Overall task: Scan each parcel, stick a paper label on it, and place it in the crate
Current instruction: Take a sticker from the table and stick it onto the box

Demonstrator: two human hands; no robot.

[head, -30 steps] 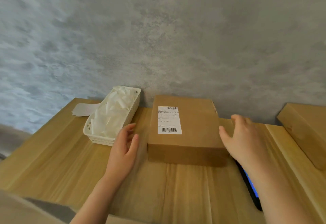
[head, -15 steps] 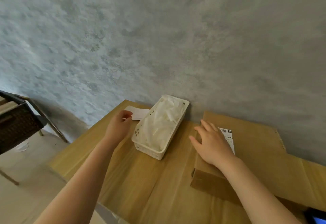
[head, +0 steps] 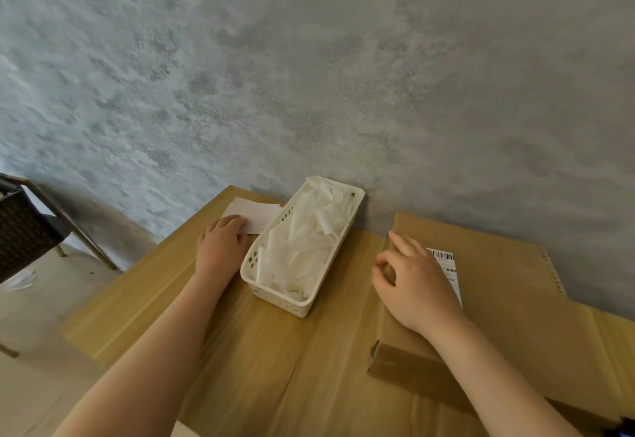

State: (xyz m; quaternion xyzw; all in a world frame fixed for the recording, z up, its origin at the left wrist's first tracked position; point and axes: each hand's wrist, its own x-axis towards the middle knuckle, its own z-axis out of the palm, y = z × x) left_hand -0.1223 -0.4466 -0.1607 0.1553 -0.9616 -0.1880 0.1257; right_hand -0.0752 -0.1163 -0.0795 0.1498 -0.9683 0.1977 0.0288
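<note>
Paper label (head: pixel 252 217) under left fingers (head: pixel 231 222), right hand (head: pixel 414 283) on parcel (head: pixel 508 302)

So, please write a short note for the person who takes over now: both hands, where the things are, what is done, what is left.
Left hand: fingers lie on the white paper label on the wooden table, left of the white plastic basket of paper strips.
Right hand: rests on the flat brown cardboard parcel, beside its printed barcode sticker.
Done: parcel lies on the table.
Left: stick the paper label on, place parcel in the crate. Crate not in view.
</note>
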